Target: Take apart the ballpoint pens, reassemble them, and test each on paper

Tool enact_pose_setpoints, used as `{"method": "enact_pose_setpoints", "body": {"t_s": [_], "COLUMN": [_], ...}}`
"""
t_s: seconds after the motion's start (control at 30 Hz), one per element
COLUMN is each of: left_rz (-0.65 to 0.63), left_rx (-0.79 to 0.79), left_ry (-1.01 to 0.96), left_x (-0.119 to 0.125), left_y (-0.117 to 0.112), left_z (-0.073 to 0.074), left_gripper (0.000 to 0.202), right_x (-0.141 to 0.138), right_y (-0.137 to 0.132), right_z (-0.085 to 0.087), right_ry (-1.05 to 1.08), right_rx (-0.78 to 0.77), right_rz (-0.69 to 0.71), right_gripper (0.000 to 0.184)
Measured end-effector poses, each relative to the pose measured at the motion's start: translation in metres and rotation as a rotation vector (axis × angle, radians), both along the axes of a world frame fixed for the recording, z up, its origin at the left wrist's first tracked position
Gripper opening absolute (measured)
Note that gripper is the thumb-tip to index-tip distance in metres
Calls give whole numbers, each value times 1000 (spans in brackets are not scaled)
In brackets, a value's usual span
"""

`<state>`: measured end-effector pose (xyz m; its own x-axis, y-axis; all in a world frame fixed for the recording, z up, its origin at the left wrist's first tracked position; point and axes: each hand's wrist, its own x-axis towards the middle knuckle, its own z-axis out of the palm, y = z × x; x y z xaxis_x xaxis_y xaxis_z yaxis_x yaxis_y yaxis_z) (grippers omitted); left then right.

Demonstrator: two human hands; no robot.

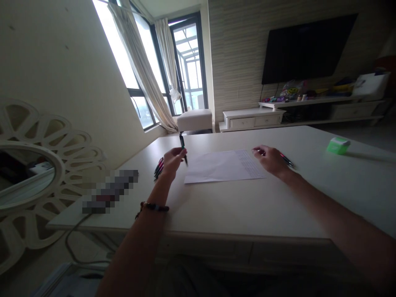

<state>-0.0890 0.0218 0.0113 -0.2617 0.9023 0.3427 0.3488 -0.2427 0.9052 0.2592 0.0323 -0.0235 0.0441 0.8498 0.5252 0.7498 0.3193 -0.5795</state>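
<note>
My left hand (pixel 174 160) grips a dark pen (pixel 182 142) between thumb and fingers. The pen stands nearly upright, its lower end beside the left edge of a white sheet of paper (pixel 216 167). Several pens (pixel 159 168) lie bunched on the table just left of that hand, partly covered by it. My right hand (pixel 269 159) is at the paper's right edge with its fingers curled; whether anything is inside them is hidden. Close to its right side lie dark and red pens (pixel 287 159). Rows of faint print or writing run along the paper's right part.
The white table (pixel 222 210) carries a green and white box (pixel 338 145) at right and a blurred-out power-strip-like object (pixel 111 192) with a cord at left. A pale stool (pixel 194 120) stands beyond the far edge. A flower-framed mirror (pixel 26 175) is at left.
</note>
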Motion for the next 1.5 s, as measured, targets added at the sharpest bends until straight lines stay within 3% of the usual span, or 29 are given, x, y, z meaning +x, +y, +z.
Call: {"method": "enact_pose_setpoints", "body": {"t_s": [0.07, 0.13, 0.3, 0.43, 0.57, 0.73, 0.83, 1.0, 1.17, 1.37, 1.5], "left_rz": [-335, -530, -700, -711, -588, -489, -466, -458, -404, -459, -425], "left_rx": [-13, -76, -159, -155, -47, 195, 268, 265, 165, 91, 170], "left_ry": [-266, -364, -325, -142, -13, 556, 744, 837, 844, 755, 749], "left_x": [20, 38, 65, 75, 74, 74, 77, 82, 82, 79, 80], "left_y": [-8, -16, -30, -33, -32, -34, -38, -45, -48, -45, -44], "left_z": [4, 5, 1, -4, -5, -8, -11, -13, -10, -10, -12], "left_gripper": [30, 27, 29, 33, 30, 18, 21, 23, 25, 30, 32], "right_x": [-19, -38, -67, -67, -60, -57, -59, -62, -68, -70, -66], "right_y": [-10, -21, -39, -41, -38, -39, -39, -44, -52, -55, -51], "right_z": [4, 6, 8, 6, 5, 5, 2, 4, 10, 7, 8], "right_ry": [103, 244, 468, 557, 499, 423, 444, 332, 130, -22, 46], "right_rx": [-82, -250, -619, -744, -722, -700, -708, -662, -366, -81, -186], "right_rz": [193, 394, 801, 950, 893, 824, 792, 781, 683, 571, 580], "right_gripper": [37, 54, 60, 49, 45, 45, 51, 48, 41, 28, 42]}}
